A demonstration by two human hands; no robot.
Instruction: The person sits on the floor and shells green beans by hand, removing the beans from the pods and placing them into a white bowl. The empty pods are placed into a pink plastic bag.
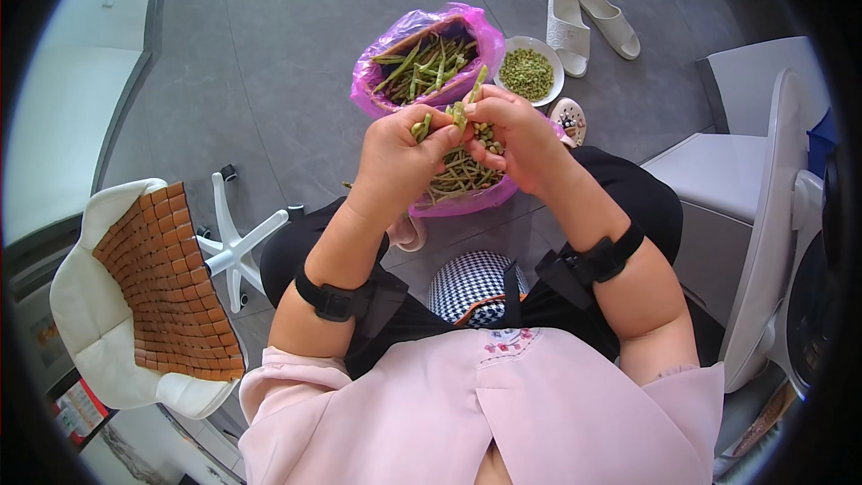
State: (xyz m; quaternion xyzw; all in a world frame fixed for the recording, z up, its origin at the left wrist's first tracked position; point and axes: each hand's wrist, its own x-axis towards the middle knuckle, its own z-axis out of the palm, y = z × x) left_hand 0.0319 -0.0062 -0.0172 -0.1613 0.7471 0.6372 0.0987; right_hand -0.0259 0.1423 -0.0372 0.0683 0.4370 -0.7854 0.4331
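My left hand (395, 157) and my right hand (516, 136) meet in front of me, both closed on a split green bean pod (459, 115). One end of the pod sticks up past my right thumb. Several loose shelled beans (486, 136) lie in the curled fingers of my right hand. A small green piece shows between my left fingers; its kind is hard to make out. Below my hands is a purple plastic bag (462, 207) holding empty pods (462, 175). Just beyond stands another purple bag (366, 81) with whole bean pods (422, 67) in it.
A white bowl (558, 90) of shelled green beans (527, 74) sits beyond my right hand. White slippers (567, 33) lie farther right on the grey tile floor (296, 45). White chairs flank me, the left one (94, 305) with a brown woven mat (171, 287). A houndstooth-patterned seat (471, 283) shows between my legs.
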